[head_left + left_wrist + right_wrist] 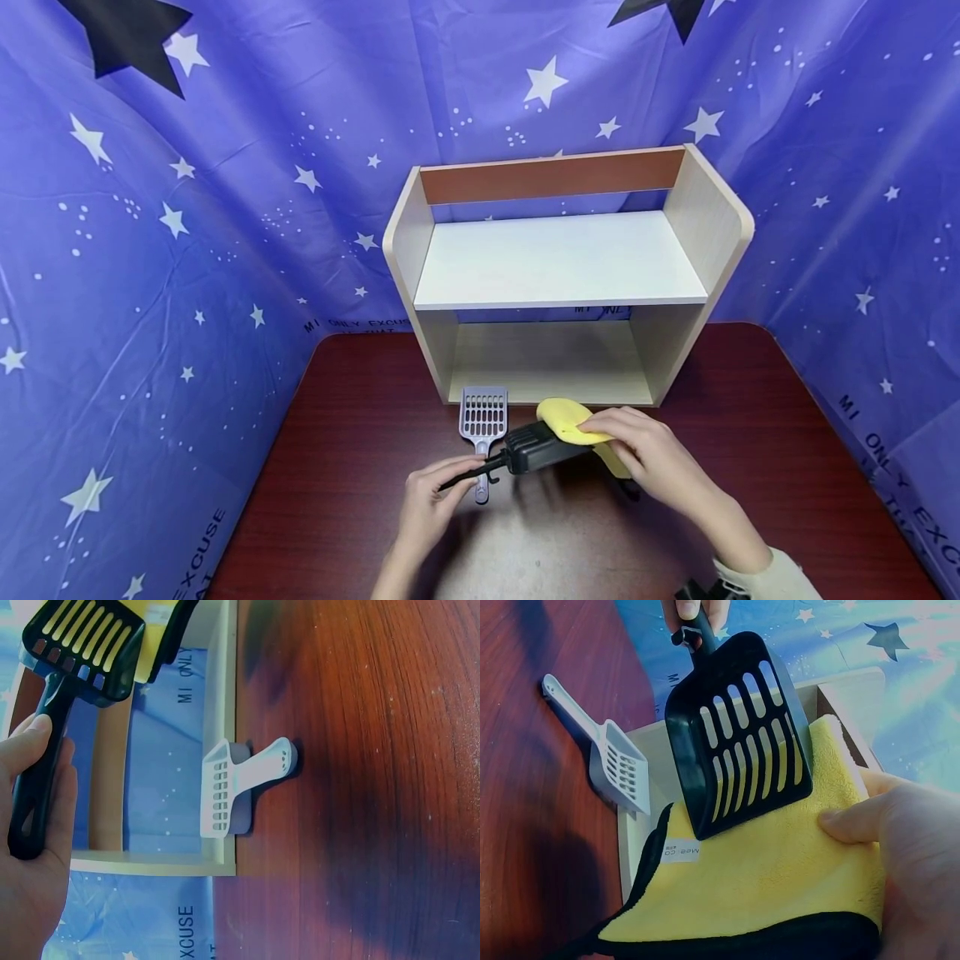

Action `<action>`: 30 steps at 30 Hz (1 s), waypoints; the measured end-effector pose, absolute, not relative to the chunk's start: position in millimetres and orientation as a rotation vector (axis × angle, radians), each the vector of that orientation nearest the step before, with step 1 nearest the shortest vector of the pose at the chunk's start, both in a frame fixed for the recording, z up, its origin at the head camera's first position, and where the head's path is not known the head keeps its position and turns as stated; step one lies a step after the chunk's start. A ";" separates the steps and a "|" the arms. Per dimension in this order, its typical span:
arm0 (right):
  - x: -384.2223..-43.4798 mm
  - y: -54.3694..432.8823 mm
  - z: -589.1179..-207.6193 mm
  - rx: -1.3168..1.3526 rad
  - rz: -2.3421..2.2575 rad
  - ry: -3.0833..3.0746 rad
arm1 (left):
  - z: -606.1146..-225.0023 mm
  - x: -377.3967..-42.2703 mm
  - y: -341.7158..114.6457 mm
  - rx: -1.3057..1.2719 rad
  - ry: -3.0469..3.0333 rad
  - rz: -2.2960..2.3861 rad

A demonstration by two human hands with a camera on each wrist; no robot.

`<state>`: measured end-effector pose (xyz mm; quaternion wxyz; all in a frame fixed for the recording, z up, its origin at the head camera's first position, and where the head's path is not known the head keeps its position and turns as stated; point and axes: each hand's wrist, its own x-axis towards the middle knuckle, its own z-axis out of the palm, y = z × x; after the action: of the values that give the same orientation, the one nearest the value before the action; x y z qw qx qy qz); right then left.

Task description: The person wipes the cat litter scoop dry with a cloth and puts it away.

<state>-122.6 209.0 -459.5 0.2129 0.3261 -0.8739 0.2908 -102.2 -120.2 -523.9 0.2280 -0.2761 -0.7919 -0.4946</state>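
My left hand grips the handle of a black slotted litter scoop, which is held up over the table with its head towards the right. In my right hand is a yellow cloth with a black border and a small white label, pinched between thumb and fingers. The cloth lies against the far end of the scoop's head. A light grey litter scoop rests on the table just beyond my left hand, its slotted end towards the shelf.
A two-tier wooden shelf unit with a white middle board stands at the back of the dark red table. Blue star-patterned curtains hang behind and at both sides. Something black shows near my right sleeve.
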 end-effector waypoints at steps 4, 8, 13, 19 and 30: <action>-121.6 212.2 -460.5 0.887 0.827 -2.430 | -523.5 -102.1 -121.9 -0.743 -2.187 -1.372; -120.9 214.7 -460.8 0.878 0.838 -2.428 | -523.4 -102.6 -123.3 -0.731 -2.192 -1.379; -119.4 217.4 -460.1 0.873 0.854 -2.415 | -523.1 -102.8 -123.9 -0.728 -2.189 -1.389; -118.8 220.6 -461.0 0.769 0.851 -2.425 | -525.1 -102.7 -124.9 -0.711 -2.184 -1.428; -123.6 218.3 -456.8 0.619 0.857 -2.411 | -520.9 -98.4 -121.2 -0.681 -2.260 -1.462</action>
<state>-123.6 218.3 -456.8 0.2517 0.2277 -0.8863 0.3150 -98.4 -121.2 -520.9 0.1818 -0.2412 -0.8004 -0.5178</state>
